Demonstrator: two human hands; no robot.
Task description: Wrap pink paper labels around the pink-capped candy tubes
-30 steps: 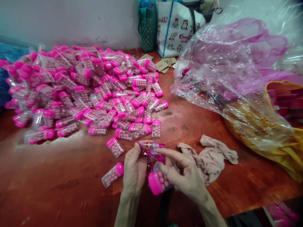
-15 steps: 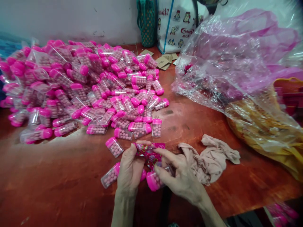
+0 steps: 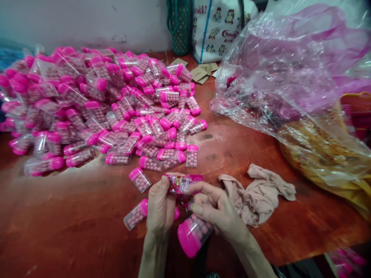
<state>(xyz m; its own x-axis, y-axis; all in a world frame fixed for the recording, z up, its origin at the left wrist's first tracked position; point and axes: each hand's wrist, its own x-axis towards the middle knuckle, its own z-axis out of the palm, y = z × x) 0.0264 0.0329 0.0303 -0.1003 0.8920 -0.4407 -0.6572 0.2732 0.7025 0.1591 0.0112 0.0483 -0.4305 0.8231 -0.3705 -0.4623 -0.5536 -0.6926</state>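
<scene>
My left hand (image 3: 161, 204) pinches a pink printed label strip (image 3: 178, 181) between thumb and fingers. My right hand (image 3: 224, 208) is closed around a small clear bottle (image 3: 189, 236) of pink balls, its pink cap tilted down toward me. The right index finger and thumb also touch the label's right part. Left of my left hand lies another pink-capped bottle (image 3: 135, 214), and a further one (image 3: 140, 180) rests just above it. Part of one more pink cap (image 3: 176, 213) shows between my hands, its body hidden.
A large heap of pink-capped bottles (image 3: 95, 104) covers the table's back left. Right of my hands lies a crumpled beige cloth (image 3: 257, 195). Clear and pink plastic bags (image 3: 284, 73) spread over the right side. Cardboard pieces (image 3: 199, 73) lie before a white printed bag (image 3: 216, 33).
The bottle in my right hand has tilted and moved down, cap toward me. My right fingers have curled in closer to the label, and my left hand has shifted slightly right.
</scene>
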